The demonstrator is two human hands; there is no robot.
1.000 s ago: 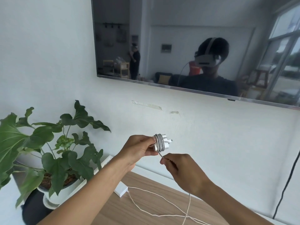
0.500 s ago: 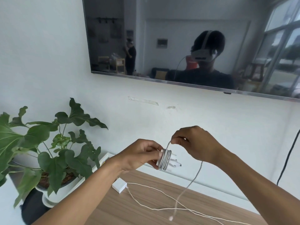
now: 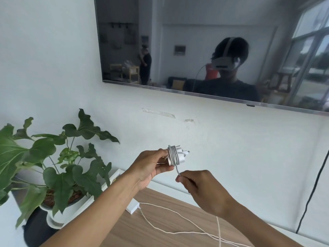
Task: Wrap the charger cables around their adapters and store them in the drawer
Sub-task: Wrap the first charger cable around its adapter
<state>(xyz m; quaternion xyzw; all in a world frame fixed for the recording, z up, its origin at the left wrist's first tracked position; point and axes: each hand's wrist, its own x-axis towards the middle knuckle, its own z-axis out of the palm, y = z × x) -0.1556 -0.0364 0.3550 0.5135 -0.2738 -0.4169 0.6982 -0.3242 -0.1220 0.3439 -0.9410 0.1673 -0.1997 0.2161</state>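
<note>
My left hand (image 3: 151,166) holds a white adapter (image 3: 176,155) up in front of the wall, its prongs pointing right. Several turns of grey cable (image 3: 174,155) are wound around its body. My right hand (image 3: 203,188) is below and to the right of it, pinching the free cable just under the adapter. The rest of that cable hangs down past my right wrist. A second white adapter (image 3: 132,207) lies on the wooden top (image 3: 160,237) with its white cable (image 3: 178,229) trailing loosely to the right. No drawer is in view.
A potted green plant (image 3: 53,166) in a white pot stands at the left. A wall-mounted dark screen (image 3: 213,50) hangs above, reflecting the room. A black cable (image 3: 315,188) runs down the wall at the right.
My right hand has swung from above the adapter down to below it, adding a turn of cable. The adapter has been raised and the free cable is shorter.
</note>
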